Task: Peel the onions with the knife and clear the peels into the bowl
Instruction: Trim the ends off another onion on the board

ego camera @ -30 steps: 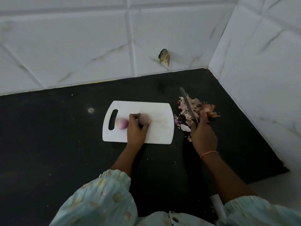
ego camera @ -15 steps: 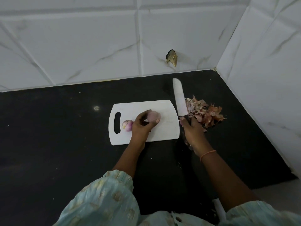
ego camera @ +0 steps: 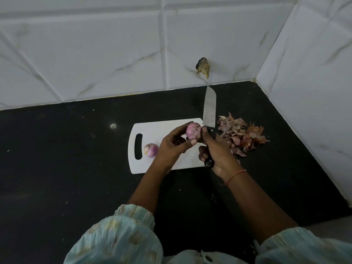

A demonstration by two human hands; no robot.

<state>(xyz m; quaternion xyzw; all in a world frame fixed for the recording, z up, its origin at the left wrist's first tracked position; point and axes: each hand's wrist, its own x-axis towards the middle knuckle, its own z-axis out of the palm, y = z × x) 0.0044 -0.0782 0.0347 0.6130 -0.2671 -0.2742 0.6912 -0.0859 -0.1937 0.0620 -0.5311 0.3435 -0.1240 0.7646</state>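
Observation:
My left hand point(ego camera: 172, 144) holds a pink peeled onion point(ego camera: 193, 130) lifted above the white cutting board point(ego camera: 152, 128). My right hand point(ego camera: 215, 153) grips the black handle of the knife point(ego camera: 209, 109), blade pointing away toward the wall, its thumb touching the onion. A second onion point(ego camera: 151, 150) lies on the board beside the handle slot. A pile of pink and brown onion peels point(ego camera: 242, 134) sits on the black counter right of the board. No bowl is in view.
The black counter point(ego camera: 66, 159) runs to white tiled walls at the back and right, meeting in a corner point(ego camera: 254, 80). A brown chipped patch point(ego camera: 203, 67) marks the back wall. Small crumbs dot the counter.
My left hand lifted the onion off the board. My right hand brought the knife from the peel pile over to the onion, blade now pointing at the wall.

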